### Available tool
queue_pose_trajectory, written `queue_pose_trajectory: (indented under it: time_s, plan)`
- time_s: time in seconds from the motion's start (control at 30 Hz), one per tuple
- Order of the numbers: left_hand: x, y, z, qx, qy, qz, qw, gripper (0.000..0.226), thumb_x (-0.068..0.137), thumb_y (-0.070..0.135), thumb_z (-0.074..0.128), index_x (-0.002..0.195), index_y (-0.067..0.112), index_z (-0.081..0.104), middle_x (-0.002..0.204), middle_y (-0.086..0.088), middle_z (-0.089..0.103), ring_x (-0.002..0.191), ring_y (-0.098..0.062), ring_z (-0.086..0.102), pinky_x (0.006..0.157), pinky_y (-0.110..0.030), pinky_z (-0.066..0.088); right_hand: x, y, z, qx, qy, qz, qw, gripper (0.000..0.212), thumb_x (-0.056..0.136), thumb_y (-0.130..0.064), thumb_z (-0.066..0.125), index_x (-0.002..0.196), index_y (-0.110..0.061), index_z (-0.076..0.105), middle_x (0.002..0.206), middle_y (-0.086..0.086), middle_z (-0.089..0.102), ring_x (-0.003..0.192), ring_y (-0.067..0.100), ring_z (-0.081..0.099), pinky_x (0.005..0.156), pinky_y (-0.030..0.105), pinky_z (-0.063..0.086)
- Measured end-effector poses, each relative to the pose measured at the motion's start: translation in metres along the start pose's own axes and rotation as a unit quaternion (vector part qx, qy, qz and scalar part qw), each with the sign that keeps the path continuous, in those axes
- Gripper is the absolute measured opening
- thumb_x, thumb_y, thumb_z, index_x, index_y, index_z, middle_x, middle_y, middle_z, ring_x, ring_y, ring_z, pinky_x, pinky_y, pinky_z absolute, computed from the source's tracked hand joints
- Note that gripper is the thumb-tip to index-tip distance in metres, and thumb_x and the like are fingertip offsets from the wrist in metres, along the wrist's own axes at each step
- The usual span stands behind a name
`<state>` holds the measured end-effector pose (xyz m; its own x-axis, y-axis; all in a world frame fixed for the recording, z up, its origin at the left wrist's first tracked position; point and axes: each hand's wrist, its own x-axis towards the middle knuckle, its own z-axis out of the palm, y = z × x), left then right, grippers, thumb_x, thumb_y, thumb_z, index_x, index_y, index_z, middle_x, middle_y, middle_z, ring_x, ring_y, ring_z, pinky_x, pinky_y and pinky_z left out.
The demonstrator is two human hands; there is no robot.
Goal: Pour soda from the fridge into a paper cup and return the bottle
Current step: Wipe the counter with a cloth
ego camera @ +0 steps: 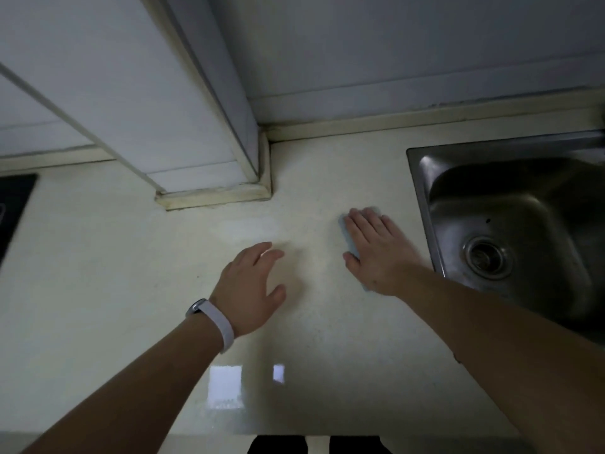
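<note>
Soda bottle and paper cup nowhere within the head view; whereabouts impossible to tell from here.

Left hand reaching forward over the middle of the pale surface, palm down, fingers loosely extended and slightly blurred, thumb spread out to the right, holding nothing. Unclear whether touching the surface or just above it. White wristband around the left wrist, bare forearm running in from the lower left corner.

Right hand lying flat, palm down, fingers straight and close together, pointing away and slightly to the left. Pressing on a light blue cloth, mostly covered, with only a strip showing along the fingers' left edge and at the fingertips. Bare right forearm stretching in from the lower right, crossing in front of the near corner of the sink.

Steel sink sunk into the surface just right of the right hand, round drain at its bottom. White boxed column meeting the surface behind the hands. Dark cooktop edge at far left. Bright window reflections on the glossy surface between the forearms.
</note>
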<state>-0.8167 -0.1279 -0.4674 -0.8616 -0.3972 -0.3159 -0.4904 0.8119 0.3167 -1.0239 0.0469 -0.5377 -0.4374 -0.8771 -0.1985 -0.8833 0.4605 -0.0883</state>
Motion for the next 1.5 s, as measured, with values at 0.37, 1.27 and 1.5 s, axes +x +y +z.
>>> queue_pose_trajectory:
  time_s: [0.37, 1.27, 1.5]
  plan:
    - [0.04, 0.025, -0.006, 0.002, -0.017, 0.093, 0.996, 0.063, 0.088, 0.034, 0.059, 0.146, 0.015, 0.042, 0.151, -0.009, 0.042, 0.138, -0.028, 0.038, 0.111, -0.038, 0.031, -0.004, -0.006, -0.02, -0.027, -0.016, -0.026, 0.999, 0.067, 0.094, -0.045, 0.027, 0.149, -0.008, 0.025, 0.159, 0.018, 0.012, 0.145, 0.035, 0.014, 0.116, 0.048, 0.019]
    - [0.171, 0.038, 0.014, 0.096, -0.054, 0.061, 0.992, 0.082, 0.094, 0.051, 0.029, 0.155, 0.007, -0.004, 0.164, -0.012, -0.009, 0.151, -0.023, -0.01, 0.123, -0.034, -0.001, 0.1, 0.006, -0.032, 0.01, -0.021, 0.007, 1.0, 0.066, 0.099, -0.024, 0.034, 0.153, -0.018, -0.002, 0.161, 0.006, -0.008, 0.147, 0.026, -0.007, 0.119, 0.038, -0.004]
    - [0.213, 0.028, -0.01, 0.104, -0.057, 0.035, 0.992, 0.079, 0.098, 0.047, 0.032, 0.155, 0.005, -0.004, 0.164, -0.014, -0.009, 0.151, -0.024, -0.009, 0.122, -0.033, -0.003, 0.152, 0.019, -0.051, 0.013, -0.038, -0.017, 0.999, 0.068, 0.096, -0.008, 0.034, 0.153, -0.019, -0.001, 0.161, 0.002, -0.008, 0.147, 0.023, -0.006, 0.12, 0.037, 0.0]
